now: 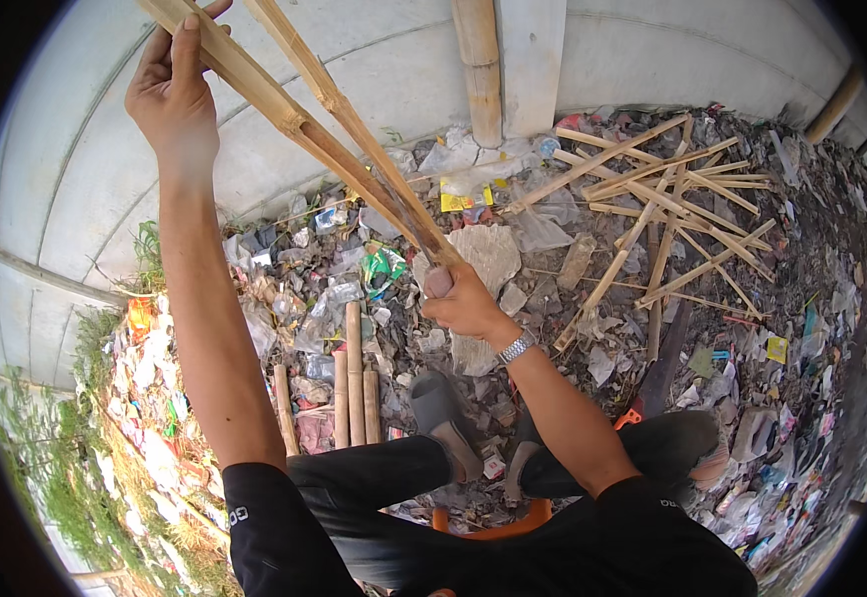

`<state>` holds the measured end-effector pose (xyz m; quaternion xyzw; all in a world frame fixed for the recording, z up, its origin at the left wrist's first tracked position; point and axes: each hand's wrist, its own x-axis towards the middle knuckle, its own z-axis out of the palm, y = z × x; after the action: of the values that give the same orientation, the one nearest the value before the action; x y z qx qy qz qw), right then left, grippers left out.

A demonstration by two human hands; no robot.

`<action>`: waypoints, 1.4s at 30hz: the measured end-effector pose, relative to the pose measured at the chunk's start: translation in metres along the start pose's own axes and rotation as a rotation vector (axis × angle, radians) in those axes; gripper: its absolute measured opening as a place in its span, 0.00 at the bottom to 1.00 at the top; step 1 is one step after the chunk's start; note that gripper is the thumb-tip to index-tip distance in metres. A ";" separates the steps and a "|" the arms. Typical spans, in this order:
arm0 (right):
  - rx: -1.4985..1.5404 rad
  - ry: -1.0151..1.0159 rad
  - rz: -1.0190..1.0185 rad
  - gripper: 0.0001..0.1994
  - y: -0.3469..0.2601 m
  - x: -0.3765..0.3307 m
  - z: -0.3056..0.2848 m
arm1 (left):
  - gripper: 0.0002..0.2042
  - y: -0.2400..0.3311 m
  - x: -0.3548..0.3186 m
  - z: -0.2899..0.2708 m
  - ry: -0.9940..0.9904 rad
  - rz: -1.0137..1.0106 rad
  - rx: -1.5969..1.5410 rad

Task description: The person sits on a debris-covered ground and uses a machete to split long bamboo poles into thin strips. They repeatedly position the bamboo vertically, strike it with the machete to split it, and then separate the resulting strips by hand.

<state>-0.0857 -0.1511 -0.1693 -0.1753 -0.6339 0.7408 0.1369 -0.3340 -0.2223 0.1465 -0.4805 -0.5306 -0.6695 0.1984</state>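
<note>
A long bamboo pole (354, 177) is split lengthwise into two halves that spread apart toward the upper left and meet near my right hand. High at the upper left, my left hand (177, 85) is closed round one half, thumb on its near face. My right hand (471, 303), with a metal watch (518, 345) at its wrist, grips the joined near end in a fist. A rounded brownish end shows between its fingers; I cannot tell whether it is the bamboo's end or a handle. A dark strip runs inside the split just above this hand.
Split bamboo strips (667, 204) lie crisscrossed at the right. Short bamboo lengths (356, 373) lie left of my feet. A saw (664, 373) with an orange handle rests by my right knee. Litter covers the ground; a pale panel wall (642, 60) with a bamboo post (480, 70) stands behind.
</note>
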 end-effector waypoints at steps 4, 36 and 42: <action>0.187 -0.179 0.062 0.11 0.005 0.012 0.016 | 0.20 -0.021 0.000 -0.027 0.002 0.004 -0.062; -0.533 0.212 -0.264 0.22 -0.092 -0.078 0.077 | 0.23 0.042 -0.040 -0.036 0.109 -0.117 0.077; -0.405 0.245 -0.097 0.34 -0.098 -0.089 0.065 | 0.22 0.067 -0.049 -0.030 0.119 -0.092 0.115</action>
<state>-0.0361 -0.2314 -0.0561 -0.2570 -0.7557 0.5645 0.2102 -0.2723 -0.2850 0.1402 -0.4029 -0.5771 -0.6736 0.2257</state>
